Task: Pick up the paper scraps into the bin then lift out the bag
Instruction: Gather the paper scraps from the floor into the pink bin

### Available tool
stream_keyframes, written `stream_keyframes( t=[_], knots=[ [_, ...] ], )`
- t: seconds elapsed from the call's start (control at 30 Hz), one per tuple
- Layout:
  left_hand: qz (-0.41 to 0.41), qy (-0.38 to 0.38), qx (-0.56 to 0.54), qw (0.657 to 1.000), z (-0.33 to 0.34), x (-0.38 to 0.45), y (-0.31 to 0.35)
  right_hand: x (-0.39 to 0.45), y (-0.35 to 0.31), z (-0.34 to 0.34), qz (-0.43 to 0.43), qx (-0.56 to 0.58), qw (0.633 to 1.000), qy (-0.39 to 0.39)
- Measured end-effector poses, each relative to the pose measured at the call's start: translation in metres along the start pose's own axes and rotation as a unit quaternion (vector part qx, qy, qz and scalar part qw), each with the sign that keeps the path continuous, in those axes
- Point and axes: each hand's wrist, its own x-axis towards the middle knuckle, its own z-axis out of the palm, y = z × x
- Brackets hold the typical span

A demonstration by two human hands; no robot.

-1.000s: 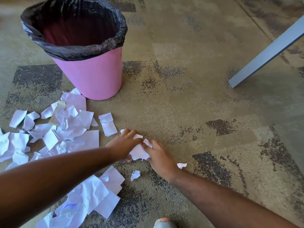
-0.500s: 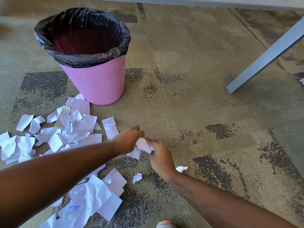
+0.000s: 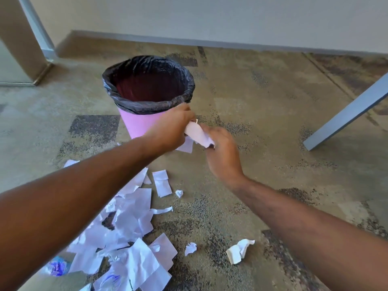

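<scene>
A pink bin (image 3: pixel 138 124) lined with a black bag (image 3: pixel 147 106) stands on the carpet, its mouth open and dark inside. Both hands hold a small bunch of white paper scraps (image 3: pixel 198 134) in the air, just right of the bin's rim. My left hand (image 3: pixel 171 129) grips the bunch from the left, in front of the bin's pink wall. My right hand (image 3: pixel 222 152) grips it from the right. A heap of torn white scraps (image 3: pixel 134 223) lies on the floor below my left forearm, which hides part of it.
Loose crumpled scraps (image 3: pixel 239 250) lie on the patterned carpet at the lower middle. A grey slanted table leg (image 3: pixel 346 114) stands at the right. A wall with a skirting board (image 3: pixel 189 42) runs behind the bin, and a door frame (image 3: pixel 27 49) is at the far left.
Both hands rose from the floor with the gathered scraps and moved up toward the bin's rim. The camera tilted up, bringing the wall into view.
</scene>
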Motion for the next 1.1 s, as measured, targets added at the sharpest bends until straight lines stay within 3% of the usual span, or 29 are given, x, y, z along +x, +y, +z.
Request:
stream_keyframes(
  t=[0.3, 0.43, 0.57, 0.73, 0.93, 1.1],
  knots=[
    [-0.083, 0.178, 0.013, 0.98, -0.076, 0.035, -0.043, 0.096, -0.075, 0.007, -0.117, 0.017, 0.992, 0.047],
    [-0.127, 0.219, -0.017, 0.967, -0.078, 0.037, -0.069, 0.128, -0.093, 0.026, -0.109, -0.022, 0.993, 0.026],
    [-0.167, 0.174, -0.07, 0.968, -0.068, 0.031, -0.086, 0.15, -0.095, 0.052, -0.037, -0.023, 0.999, -0.033],
    [-0.186, 0.118, -0.058, 0.974, -0.06, 0.026, -0.091, 0.159, -0.096, 0.052, 0.033, -0.004, 0.995, -0.098],
    [-0.183, 0.128, -0.039, 0.974, -0.055, 0.023, -0.081, 0.149, -0.094, 0.041, 0.019, -0.016, 0.994, -0.103],
    [-0.112, 0.141, -0.009, 0.984, -0.04, 0.013, -0.062, 0.128, -0.081, 0.026, -0.032, -0.053, 0.994, -0.091]
  ],
)
